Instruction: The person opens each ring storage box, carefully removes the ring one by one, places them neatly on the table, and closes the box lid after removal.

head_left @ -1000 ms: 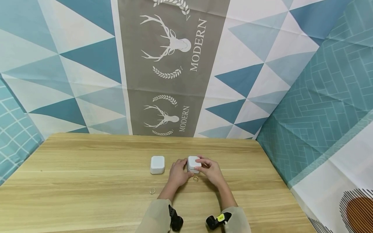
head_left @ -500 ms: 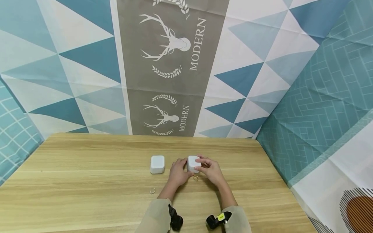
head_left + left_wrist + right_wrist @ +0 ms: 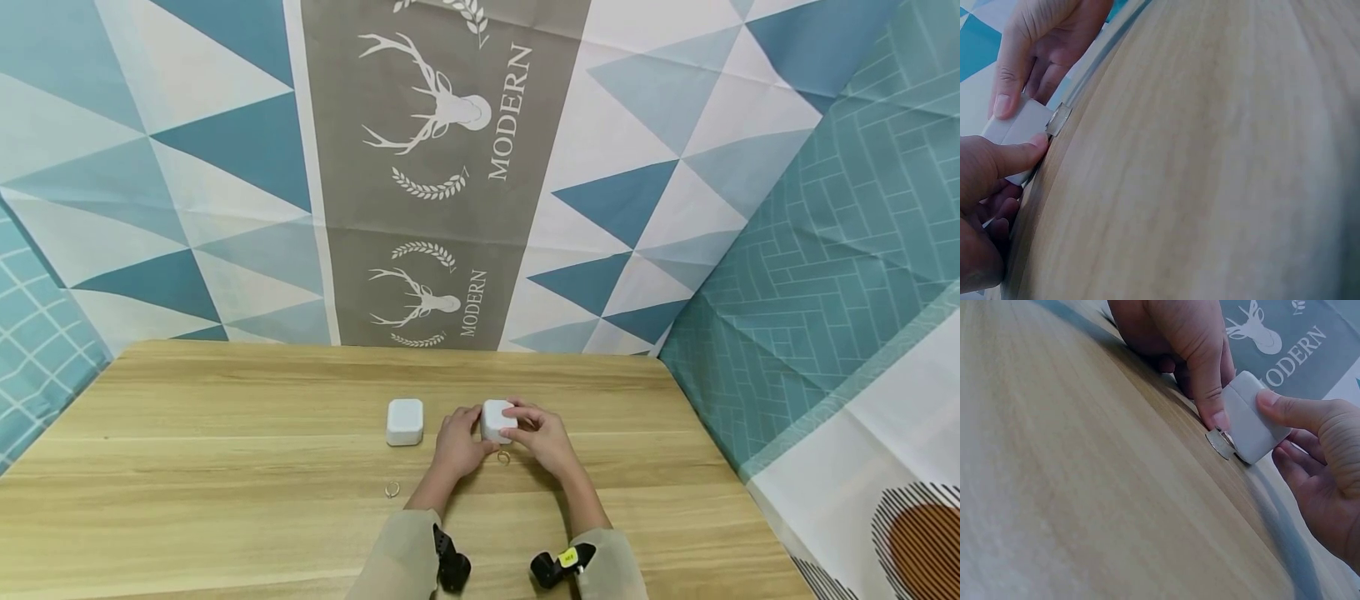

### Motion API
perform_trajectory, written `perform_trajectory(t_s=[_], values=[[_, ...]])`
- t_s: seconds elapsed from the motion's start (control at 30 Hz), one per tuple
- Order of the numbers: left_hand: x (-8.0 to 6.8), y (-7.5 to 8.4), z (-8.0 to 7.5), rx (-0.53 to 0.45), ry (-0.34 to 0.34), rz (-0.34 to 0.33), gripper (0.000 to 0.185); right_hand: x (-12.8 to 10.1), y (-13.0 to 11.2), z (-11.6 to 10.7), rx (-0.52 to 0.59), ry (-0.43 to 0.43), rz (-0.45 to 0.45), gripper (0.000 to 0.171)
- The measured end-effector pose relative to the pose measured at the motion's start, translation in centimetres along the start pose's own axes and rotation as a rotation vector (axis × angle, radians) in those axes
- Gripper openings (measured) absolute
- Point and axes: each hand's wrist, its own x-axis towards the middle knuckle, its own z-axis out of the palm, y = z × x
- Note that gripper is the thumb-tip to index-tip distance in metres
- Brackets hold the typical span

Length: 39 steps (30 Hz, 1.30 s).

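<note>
Both hands work together at the middle of the light wooden table, gathered round a small white rounded-cube box. The left hand pinches the box from its left side, thumb tip pressed near the lower front edge, as the right wrist view shows; the right hand pinches it from the other side, thumb laid on the top face and the other fingers curled behind. The box sits low, touching or barely off the table; the views do not settle which. Just in front of it lies a small metal ring, which the right wrist view shows right against the box's lower front edge beside the left thumb. A second white rounded box stands apart to the left, closed and untouched, with another small metal ring lying nearer the person. Judging by the two-sided pinch at the seam, the step in hand looks like prising the lid open. The next move would call for one hand steadying the base while the other lifts the lid, taking care not to knock the nearby ring away across the smooth wood.
</note>
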Motion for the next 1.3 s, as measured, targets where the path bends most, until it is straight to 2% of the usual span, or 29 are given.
perform_trajectory(t_s=[0.17, 0.37, 0.63, 0.77, 1.07, 1.3], values=[[0.1, 0.1, 0.0, 0.0, -0.001, -0.003, 0.067, -0.1, -0.4, -0.1, 0.0, 0.003, 0.018, 0.025], [0.1, 0.2, -0.1, -0.007, 0.002, 0.005, 0.066, -0.1, 0.0, -0.2, -0.018, -0.001, -0.002, 0.027], [-0.2, 0.2, -0.3, -0.03, -0.012, -0.016, 0.068, -0.2, -0.2, -0.1, -0.035, -0.002, 0.003, 0.028], [-0.3, 0.2, -0.4, -0.044, -0.012, -0.02, 0.069, -0.2, -0.3, 0.0, -0.05, -0.011, -0.021, 0.03], [-0.3, 0.3, -0.4, -0.044, -0.029, -0.029, 0.07, -0.5, -0.5, -0.3, -0.044, -0.002, -0.014, 0.037], [-0.2, 0.2, -0.3, -0.06, -0.037, -0.047, 0.071, -1.2, -2.3, -0.5, -0.037, 0.031, 0.006, 0.034]])
